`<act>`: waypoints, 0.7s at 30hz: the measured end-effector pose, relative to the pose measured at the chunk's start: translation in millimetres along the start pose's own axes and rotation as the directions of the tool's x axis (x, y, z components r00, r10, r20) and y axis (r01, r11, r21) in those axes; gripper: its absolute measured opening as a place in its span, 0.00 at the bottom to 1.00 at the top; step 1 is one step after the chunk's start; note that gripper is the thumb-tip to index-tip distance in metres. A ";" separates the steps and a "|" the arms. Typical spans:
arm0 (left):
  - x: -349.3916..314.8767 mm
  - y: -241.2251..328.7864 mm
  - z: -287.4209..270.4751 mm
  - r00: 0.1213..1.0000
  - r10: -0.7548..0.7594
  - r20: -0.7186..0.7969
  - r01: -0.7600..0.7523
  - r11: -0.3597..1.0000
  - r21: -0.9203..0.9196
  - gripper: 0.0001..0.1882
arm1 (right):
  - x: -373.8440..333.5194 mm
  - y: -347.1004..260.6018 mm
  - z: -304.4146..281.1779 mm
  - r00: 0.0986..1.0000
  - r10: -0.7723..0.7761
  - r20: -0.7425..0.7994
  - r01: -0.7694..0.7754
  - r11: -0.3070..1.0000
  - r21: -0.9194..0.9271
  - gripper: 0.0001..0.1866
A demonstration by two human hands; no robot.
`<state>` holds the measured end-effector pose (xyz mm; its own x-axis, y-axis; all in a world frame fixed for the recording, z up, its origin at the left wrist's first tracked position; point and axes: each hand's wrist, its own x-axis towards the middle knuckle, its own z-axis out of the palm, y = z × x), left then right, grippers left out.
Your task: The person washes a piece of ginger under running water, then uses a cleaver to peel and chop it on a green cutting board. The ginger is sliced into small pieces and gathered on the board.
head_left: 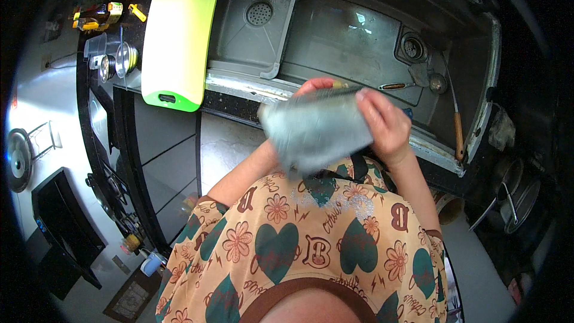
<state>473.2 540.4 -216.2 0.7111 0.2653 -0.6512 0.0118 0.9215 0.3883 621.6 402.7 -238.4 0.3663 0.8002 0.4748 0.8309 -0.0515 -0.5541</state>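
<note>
A pale grey-green, box-shaped container [320, 128] is held up in front of my body, over the sink's near edge. Motion blurs it, so its exact kind and anything inside cannot be made out. My right hand [385, 122] grips its right end, with fingers bent over the upper corner. Behind it, my left hand [314, 86] supports the far left side; only some fingers show above the rim, and the palm is hidden by the container.
Beyond is a dark double sink [335, 21]. In its right basin lie a wooden-handled spatula [418, 75], a ladle [438, 83] and a long wooden-handled utensil [458, 134]. A green-edged cutting board [179, 36] lies left of the sink, near small bowls [125, 58].
</note>
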 end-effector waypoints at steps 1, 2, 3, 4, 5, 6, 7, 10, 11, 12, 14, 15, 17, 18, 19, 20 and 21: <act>-7.4 1.8 7.2 0.998 -0.035 -0.058 0.031 0.997 -0.073 0.21 | -6.2 12.1 5.4 0.999 0.031 0.023 -0.030 0.998 -0.048 0.22; -4.8 12.4 19.6 0.991 -0.075 0.112 0.055 0.983 0.172 0.19 | -9.2 26.7 6.9 0.993 0.111 0.051 -0.107 0.991 -0.086 0.23; -6.7 13.7 26.1 0.989 -0.064 0.133 0.048 0.991 0.123 0.18 | -12.8 38.8 4.8 0.979 0.192 0.076 -0.181 0.975 -0.126 0.25; -5.5 13.7 24.3 0.991 -0.013 0.131 -0.002 0.993 0.115 0.18 | -12.9 40.5 -0.9 0.980 0.191 0.055 -0.184 0.977 -0.112 0.26; -3.3 14.8 23.3 0.991 0.038 0.129 -0.052 0.993 0.107 0.18 | -12.1 37.7 -4.1 0.988 0.154 0.024 -0.151 0.986 -0.075 0.26; 0.0 17.9 25.1 0.996 0.061 0.062 -0.068 0.990 0.126 0.18 | -8.9 33.1 -9.6 0.993 0.118 -0.009 -0.118 0.992 -0.039 0.27; 0.2 19.0 26.8 0.997 0.075 -0.008 -0.073 0.987 0.141 0.18 | -6.5 22.9 -15.4 0.995 0.091 -0.036 -0.091 0.996 -0.006 0.27; -2.9 25.0 24.2 0.997 0.049 0.065 -0.057 0.992 0.113 0.18 | 12.6 -10.4 -19.2 0.998 -0.031 -0.053 0.033 0.999 0.036 0.22; 9.2 16.0 9.5 0.991 0.065 0.120 -0.077 0.992 0.095 0.18 | 15.1 -17.6 -18.7 0.996 -0.071 -0.054 0.074 0.996 0.059 0.22; 18.1 5.5 -1.8 0.988 0.107 0.113 -0.121 0.986 0.119 0.18 | 14.9 -22.4 -18.4 0.997 -0.070 -0.036 0.073 0.995 0.064 0.22; 16.8 8.1 3.6 0.991 0.090 0.102 -0.105 0.984 0.147 0.19 | 12.4 -26.6 -16.5 0.998 -0.066 -0.010 0.066 0.994 0.087 0.21; 16.5 9.2 5.2 0.992 0.082 0.097 -0.097 0.982 0.161 0.19 | 11.0 -25.5 -14.9 0.998 -0.063 -0.019 0.064 0.993 0.096 0.21; 16.6 11.1 2.1 0.989 0.073 0.127 -0.094 0.981 0.169 0.21 | 10.7 -22.3 -10.8 0.997 -0.065 -0.035 0.068 0.991 0.119 0.21; 16.4 11.7 0.1 0.988 0.067 0.142 -0.092 0.981 0.173 0.22 | 10.9 -20.6 -9.1 0.997 -0.069 -0.044 0.074 0.990 0.122 0.21; 15.2 11.3 -1.5 0.987 0.058 0.150 -0.082 0.984 0.160 0.23 | 11.5 -18.7 -7.6 0.996 -0.073 -0.051 0.079 0.989 0.123 0.21; 13.1 10.4 -2.9 0.986 0.049 0.157 -0.072 0.986 0.147 0.23 | 12.0 -15.9 -5.5 0.995 -0.078 -0.059 0.085 0.989 0.124 0.21; 9.6 10.2 -3.8 0.986 0.040 0.165 -0.062 0.989 0.134 0.24 | 10.0 -9.2 -1.2 0.998 -0.044 -0.039 0.048 0.995 0.084 0.22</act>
<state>477.5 553.4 -221.0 0.8172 0.2511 -0.5188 0.0619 0.8567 0.5121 618.1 410.5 -227.6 0.3451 0.7778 0.5253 0.8092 0.0370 -0.5864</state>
